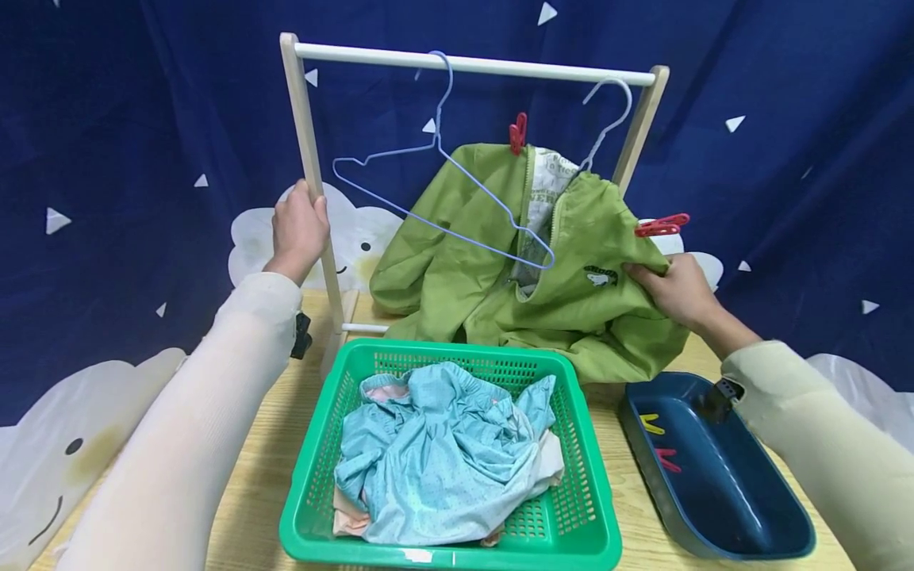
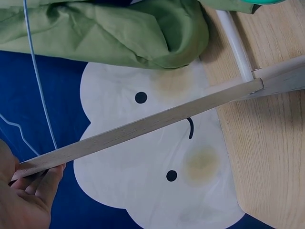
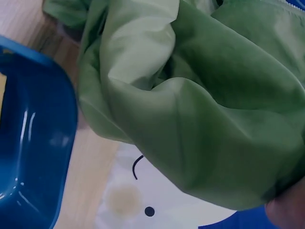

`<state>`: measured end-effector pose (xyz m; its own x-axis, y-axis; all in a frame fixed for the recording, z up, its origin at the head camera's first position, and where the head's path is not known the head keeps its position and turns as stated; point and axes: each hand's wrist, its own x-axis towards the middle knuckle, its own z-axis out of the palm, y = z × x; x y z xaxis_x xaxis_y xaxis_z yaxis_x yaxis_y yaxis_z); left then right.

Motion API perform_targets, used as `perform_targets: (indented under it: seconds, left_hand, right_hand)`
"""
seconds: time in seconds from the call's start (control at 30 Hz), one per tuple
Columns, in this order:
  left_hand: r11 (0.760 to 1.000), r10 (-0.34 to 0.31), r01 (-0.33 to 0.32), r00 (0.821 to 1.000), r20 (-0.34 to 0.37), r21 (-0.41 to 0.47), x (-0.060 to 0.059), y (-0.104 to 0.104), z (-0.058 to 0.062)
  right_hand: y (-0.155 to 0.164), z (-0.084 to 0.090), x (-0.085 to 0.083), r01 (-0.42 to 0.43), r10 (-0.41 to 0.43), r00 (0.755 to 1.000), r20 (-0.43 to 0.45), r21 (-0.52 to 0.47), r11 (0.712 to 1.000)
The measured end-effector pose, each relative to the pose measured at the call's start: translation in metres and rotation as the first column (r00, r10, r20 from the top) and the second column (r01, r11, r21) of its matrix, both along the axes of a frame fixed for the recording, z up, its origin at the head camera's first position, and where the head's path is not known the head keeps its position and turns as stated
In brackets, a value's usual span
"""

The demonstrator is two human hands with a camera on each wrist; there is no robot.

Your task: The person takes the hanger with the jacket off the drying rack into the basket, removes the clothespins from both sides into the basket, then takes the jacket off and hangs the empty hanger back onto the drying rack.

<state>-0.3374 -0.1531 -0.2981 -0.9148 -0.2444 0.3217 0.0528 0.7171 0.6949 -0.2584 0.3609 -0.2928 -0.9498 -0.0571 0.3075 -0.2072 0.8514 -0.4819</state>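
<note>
My left hand (image 1: 300, 226) grips the left wooden post (image 2: 128, 129) of a small clothes rack. With my right hand (image 1: 678, 293) I pinch the sleeve side of a green zip jacket (image 1: 593, 230), below its shoulder. A white hanger (image 1: 607, 131) sits inside the jacket; its hook is just below the rack's bar (image 1: 500, 66), and whether they touch is unclear. One red clothespin (image 1: 518, 133) clips the jacket's left-hand shoulder, another red clothespin (image 1: 662, 225) the right-hand one. A bare blue hanger (image 1: 438, 131) hangs from the bar in front of the jacket.
A green basket (image 1: 598, 507) with light-blue and peach clothes (image 1: 443, 444) stands in front of the rack. To its right is a dark blue tub (image 1: 743, 476) holding a yellow clothespin (image 1: 651, 424) and a red one. A navy curtain with white clouds hangs behind.
</note>
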Motion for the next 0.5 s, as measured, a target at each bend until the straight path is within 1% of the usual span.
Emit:
perform_targets:
  seconds: [0.2, 0.3, 0.4, 0.5]
  left_hand:
    - [1.0, -0.001, 0.001, 1.0, 0.004, 0.003, 0.001, -0.001, 0.001]
    - [1.0, -0.01, 0.01, 1.0, 0.007, 0.005, 0.001, 0.001, 0.001]
    - [1.0, -0.018, 0.018, 1.0, 0.006, 0.006, 0.001, 0.003, 0.002]
    - [1.0, -0.021, 0.021, 1.0, 0.005, 0.004, 0.0, 0.004, 0.002]
  right_hand:
    - [0.007, -0.01, 0.003, 0.002, -0.002, 1.0, -0.001, 0.07, 0.998]
    - [0.015, -0.015, 0.006, 0.003, -0.006, 1.0, 0.025, 0.112, 0.994]
    - [0.022, -0.021, 0.01, 0.021, -0.03, 0.998, 0.062, 0.144, 0.989]
    - [0.028, -0.026, 0.013, 0.029, -0.043, 0.995, 0.087, 0.159, 0.987]
